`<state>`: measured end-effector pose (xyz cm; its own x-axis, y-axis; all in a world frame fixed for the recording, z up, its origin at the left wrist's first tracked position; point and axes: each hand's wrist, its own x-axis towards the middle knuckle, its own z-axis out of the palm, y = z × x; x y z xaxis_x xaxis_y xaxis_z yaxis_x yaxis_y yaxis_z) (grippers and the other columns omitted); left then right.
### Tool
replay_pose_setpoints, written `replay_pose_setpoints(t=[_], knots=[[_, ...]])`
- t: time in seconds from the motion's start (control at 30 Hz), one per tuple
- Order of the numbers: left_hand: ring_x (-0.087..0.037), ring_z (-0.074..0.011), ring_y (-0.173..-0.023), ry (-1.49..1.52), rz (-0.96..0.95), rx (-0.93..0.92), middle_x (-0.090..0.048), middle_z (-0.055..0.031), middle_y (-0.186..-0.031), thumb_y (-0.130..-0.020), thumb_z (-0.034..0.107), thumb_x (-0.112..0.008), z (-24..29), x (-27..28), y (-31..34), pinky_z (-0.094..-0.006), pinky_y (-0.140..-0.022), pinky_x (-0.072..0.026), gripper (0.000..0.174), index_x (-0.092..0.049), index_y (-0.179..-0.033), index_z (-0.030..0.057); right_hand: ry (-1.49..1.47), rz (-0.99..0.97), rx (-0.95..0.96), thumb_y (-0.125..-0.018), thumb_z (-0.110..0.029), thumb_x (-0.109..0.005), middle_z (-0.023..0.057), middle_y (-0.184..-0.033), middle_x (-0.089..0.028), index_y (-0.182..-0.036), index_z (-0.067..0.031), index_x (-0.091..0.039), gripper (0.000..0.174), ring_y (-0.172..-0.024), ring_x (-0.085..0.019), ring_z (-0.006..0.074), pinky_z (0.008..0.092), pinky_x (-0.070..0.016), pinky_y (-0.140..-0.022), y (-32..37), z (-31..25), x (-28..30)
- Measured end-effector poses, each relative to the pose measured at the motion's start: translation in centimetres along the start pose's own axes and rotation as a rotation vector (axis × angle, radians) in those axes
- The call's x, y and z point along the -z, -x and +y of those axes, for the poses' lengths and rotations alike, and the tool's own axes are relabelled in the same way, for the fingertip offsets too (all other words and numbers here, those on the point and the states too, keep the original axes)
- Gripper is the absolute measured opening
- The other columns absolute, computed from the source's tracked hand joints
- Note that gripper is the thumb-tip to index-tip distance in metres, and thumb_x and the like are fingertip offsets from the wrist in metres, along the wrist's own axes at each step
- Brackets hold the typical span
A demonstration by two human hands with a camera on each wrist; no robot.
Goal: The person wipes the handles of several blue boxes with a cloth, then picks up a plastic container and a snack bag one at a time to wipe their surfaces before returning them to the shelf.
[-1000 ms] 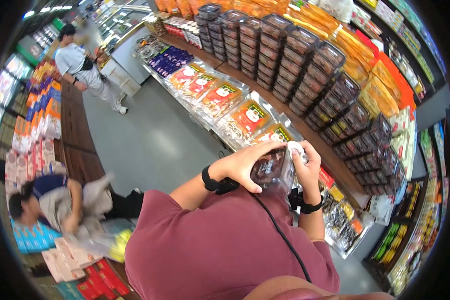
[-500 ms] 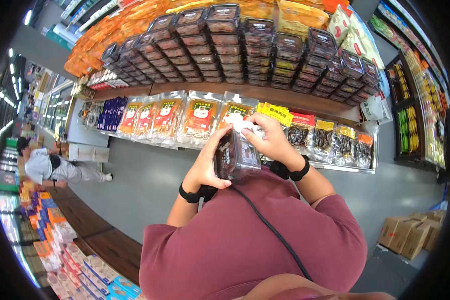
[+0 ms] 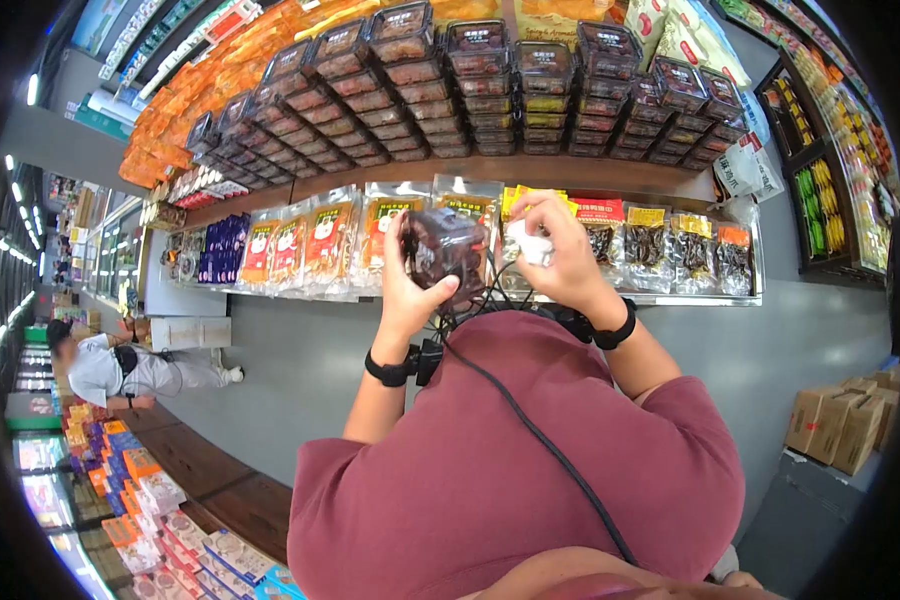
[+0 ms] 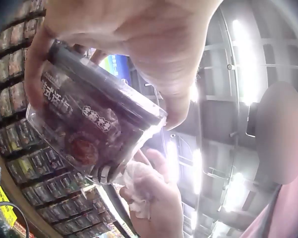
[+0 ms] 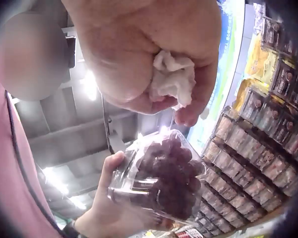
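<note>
My left hand point(image 3: 402, 295) grips a clear plastic box point(image 3: 448, 245), its thumb on the near side and its fingers round the far side. Dark, round pieces fill the box, which is tilted; white lettering marks its dark label side in the left wrist view. A crumpled white tissue point(image 3: 530, 243) is held in the curled fingers of my right hand point(image 3: 570, 262), just right of the box. In the right wrist view the tissue point(image 5: 174, 79) sits between thumb and fingers, above the box point(image 5: 164, 173) with a small gap.
Tall stacks of similar boxes point(image 3: 410, 75) line the shelf ahead. Below them, a low display holds flat bags point(image 3: 328, 240) and smaller packets point(image 3: 648, 245). Cartons point(image 3: 835, 425) stand at right. A person point(image 3: 140, 365) is at left, near a counter of boxed goods point(image 3: 185, 540).
The head view has turned, bringing the shelf level across the front. My right hand with the tissue has come away from the box's edge to the right, and the box has tilted.
</note>
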<state>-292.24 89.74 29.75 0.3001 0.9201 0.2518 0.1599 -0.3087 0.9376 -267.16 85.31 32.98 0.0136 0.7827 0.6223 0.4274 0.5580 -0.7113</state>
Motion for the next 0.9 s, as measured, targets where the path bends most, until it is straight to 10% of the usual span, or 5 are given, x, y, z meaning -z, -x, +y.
replay_pose_setpoints(t=[0.27, 0.67, 0.9], knots=[[-0.045, -0.03, -0.132, -0.047, 0.038, 0.061, -0.044, -0.0207, -0.141, -0.064, 0.023, -0.089, 1.0, -2.8, -1.5, -0.0426, -0.112, -0.0373, 0.11, -0.027, -0.15, -0.0034, 0.264, -0.309, -0.046, -0.064, -0.028, -0.088, 0.0143, -0.138, -0.048, -0.152, -0.0147, -0.039, 0.101, -0.104, -0.065, 0.0319, 0.0406, -0.0569, -0.079, 1.3, -2.8, -0.4], [-0.04, -0.0327, -0.138, 0.306, -0.114, 0.053, -0.035, -0.0226, -0.151, -0.078, 0.053, -0.081, 1.8, -3.8, -2.4, -0.045, -0.115, -0.0354, 0.11, -0.022, -0.154, 0.0004, 0.338, -0.12, -0.042, -0.061, -0.039, -0.092, 0.0192, -0.136, -0.05, -0.138, -0.0118, -0.049, 0.092, -0.108, -0.064, 0.0389, 0.0436, -0.0559, -0.086, -0.6, 1.1, 0.9], [-0.047, -0.032, -0.135, 0.309, -0.09, 0.067, -0.042, -0.0194, -0.149, -0.096, 0.053, -0.06, 0.6, -2.0, -2.4, -0.0425, -0.091, -0.059, 0.08, -0.029, -0.153, 0.006, 0.274, 0.154, -0.069, -0.065, -0.036, -0.091, 0.0145, -0.115, -0.063, -0.117, -0.0056, -0.057, 0.069, -0.108, -0.064, 0.0298, 0.0396, -0.05, -0.094, -8.1, 9.4, 6.7]])
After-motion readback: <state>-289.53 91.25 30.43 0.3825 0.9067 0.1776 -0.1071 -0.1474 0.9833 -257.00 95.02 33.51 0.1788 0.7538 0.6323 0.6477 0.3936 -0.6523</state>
